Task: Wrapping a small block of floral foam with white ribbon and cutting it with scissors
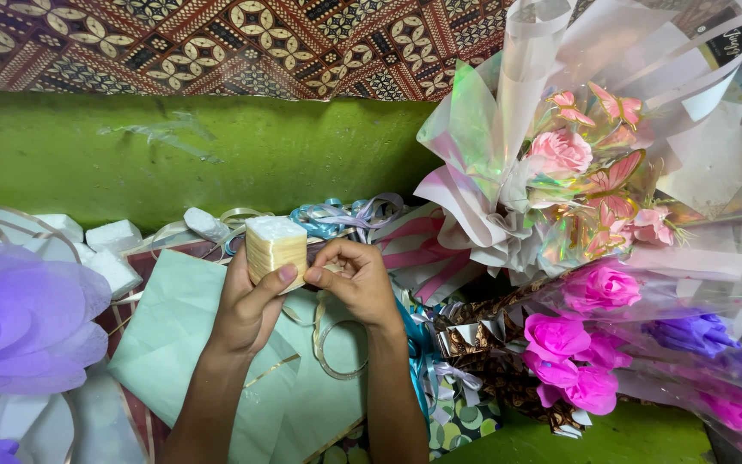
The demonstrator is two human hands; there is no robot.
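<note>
Both hands (302,288) clasp a ribbon-wound block (276,247) (bouquets beside) over green paper (173,335).

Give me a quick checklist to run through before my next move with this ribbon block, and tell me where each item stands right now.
1. Left hand has a firm hold on the ribbon-wound foam block: ok, thumb across its front.
2. Right hand has the gold ribbon end pinched: cannot tell, fingers hide it.
3. Loose ribbon free of knots: cannot tell, it loops over the pale green paper.
4. Windings lie even on the block: ok.
5. Pink bouquet clear of both hands: ok, apart to the right.
</note>
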